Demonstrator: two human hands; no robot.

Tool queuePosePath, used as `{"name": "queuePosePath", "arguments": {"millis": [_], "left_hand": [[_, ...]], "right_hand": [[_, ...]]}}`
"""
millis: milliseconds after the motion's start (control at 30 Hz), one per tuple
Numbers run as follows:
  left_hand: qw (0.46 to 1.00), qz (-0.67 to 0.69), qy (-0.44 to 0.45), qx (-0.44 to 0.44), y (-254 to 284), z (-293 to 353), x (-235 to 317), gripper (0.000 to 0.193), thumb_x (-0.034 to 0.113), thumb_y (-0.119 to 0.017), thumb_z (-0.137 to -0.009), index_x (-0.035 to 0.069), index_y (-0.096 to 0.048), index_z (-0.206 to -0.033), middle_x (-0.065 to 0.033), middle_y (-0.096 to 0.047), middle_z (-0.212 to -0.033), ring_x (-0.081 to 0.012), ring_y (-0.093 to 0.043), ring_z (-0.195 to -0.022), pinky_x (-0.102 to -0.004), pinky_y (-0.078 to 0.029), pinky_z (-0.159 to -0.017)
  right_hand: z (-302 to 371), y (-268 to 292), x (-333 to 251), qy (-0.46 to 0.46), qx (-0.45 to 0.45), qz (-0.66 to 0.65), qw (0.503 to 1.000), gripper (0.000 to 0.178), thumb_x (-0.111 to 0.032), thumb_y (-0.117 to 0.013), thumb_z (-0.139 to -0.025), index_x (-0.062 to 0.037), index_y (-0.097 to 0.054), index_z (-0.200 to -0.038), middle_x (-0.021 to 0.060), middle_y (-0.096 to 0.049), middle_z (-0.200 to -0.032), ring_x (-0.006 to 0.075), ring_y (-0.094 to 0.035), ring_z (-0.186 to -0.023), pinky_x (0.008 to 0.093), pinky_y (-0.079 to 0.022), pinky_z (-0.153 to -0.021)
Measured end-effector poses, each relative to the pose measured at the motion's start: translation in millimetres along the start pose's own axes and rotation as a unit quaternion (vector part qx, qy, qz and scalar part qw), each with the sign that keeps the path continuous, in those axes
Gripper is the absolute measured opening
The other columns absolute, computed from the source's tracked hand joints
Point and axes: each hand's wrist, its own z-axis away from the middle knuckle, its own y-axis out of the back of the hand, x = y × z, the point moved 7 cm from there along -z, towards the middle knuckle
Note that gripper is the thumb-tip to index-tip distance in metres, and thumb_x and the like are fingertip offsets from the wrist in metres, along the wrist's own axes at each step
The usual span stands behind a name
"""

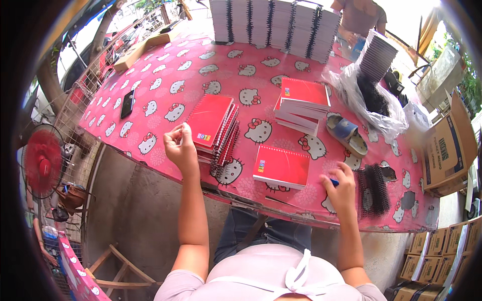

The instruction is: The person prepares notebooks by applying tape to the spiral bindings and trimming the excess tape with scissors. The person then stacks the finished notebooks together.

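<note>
My left hand (181,145) is closed, thumb and fingers drawn together, beside a stack of red spiral notebooks (212,120); anything inside it is too small to make out. A red-covered notebook (282,167) lies on the table between my hands, near the front edge. To its right, my right hand (342,189) is curled round a small blue object (334,182), mostly hidden by the fingers. Behind that notebook sits an uneven pile of red-covered notebooks (303,103) with white page edges showing. A bundle of black binding coils (373,190) lies right of my right hand.
A blue slipper (347,134) lies on the pink patterned tablecloth (165,95). Beyond it is a plastic bag (394,120) with black coils. Tall spiral-bound stacks (273,25) line the back, near another person (359,17). A phone (127,104) rests left; a carton (447,150) stands right.
</note>
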Motion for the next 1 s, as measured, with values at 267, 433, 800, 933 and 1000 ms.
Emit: {"name": "queuePosePath", "arguments": {"millis": [267,433,800,933,1000], "left_hand": [[0.991,-0.042,-0.125,-0.006,8,6,21,0.026,0.003,-0.060,-0.090,0.003,-0.046,-0.111,-0.0148,-0.059,-0.114,-0.0158,-0.055,-0.098,-0.0296,-0.046,-0.082],[0.961,0.221,-0.069,-0.151,-14,63,110,0.041,-0.005,-0.056,-0.086,0.002,-0.044,-0.124,-0.0164,-0.054,-0.129,-0.0225,-0.050,-0.123,-0.0352,-0.043,-0.100],[0.900,-0.028,-0.085,-0.427,-85,162,68,0.072,0.002,-0.068,-0.082,0.019,-0.039,-0.146,-0.0187,-0.031,-0.149,-0.0416,-0.033,-0.136,-0.0478,-0.030,-0.110],[0.848,-0.206,-0.299,-0.386,-110,178,118,0.035,0.030,-0.075,-0.078,0.018,-0.071,-0.110,-0.0052,-0.060,-0.121,-0.0246,-0.050,-0.122,-0.0537,-0.018,-0.108],[0.851,-0.148,-0.246,-0.440,-118,178,99,0.021,0.027,-0.076,-0.077,0.018,-0.073,-0.096,0.0015,-0.065,-0.101,-0.0205,-0.056,-0.106,-0.0475,-0.025,-0.100]], "right_hand": [[-7,-69,1,-0.224,-0.073,-0.310,0.921,0.042,-0.022,-0.075,-0.082,0.0051,-0.058,-0.109,0.0148,-0.065,-0.095,0.0195,-0.061,-0.077,0.0312,-0.049,-0.070],[-19,-29,4,-0.163,0.010,-0.278,0.946,0.028,-0.001,-0.069,-0.083,-0.0001,-0.049,-0.102,0.0087,-0.063,-0.089,0.0136,-0.060,-0.076,0.0278,-0.049,-0.070],[-13,-57,-42,-0.085,-0.020,-0.426,0.901,0.033,0.008,-0.067,-0.083,-0.0048,-0.043,-0.103,0.0056,-0.058,-0.094,0.0113,-0.058,-0.088,0.0264,-0.049,-0.077],[-12,-52,-45,-0.064,-0.032,-0.368,0.927,0.032,0.006,-0.069,-0.081,-0.0036,-0.046,-0.102,0.0099,-0.059,-0.091,0.0172,-0.059,-0.086,0.0300,-0.049,-0.075],[-15,-29,-46,0.007,-0.024,-0.202,0.979,0.034,0.002,-0.075,-0.073,-0.0020,-0.053,-0.098,0.0151,-0.059,-0.093,0.0287,-0.060,-0.092,0.0364,-0.048,-0.081]]}}
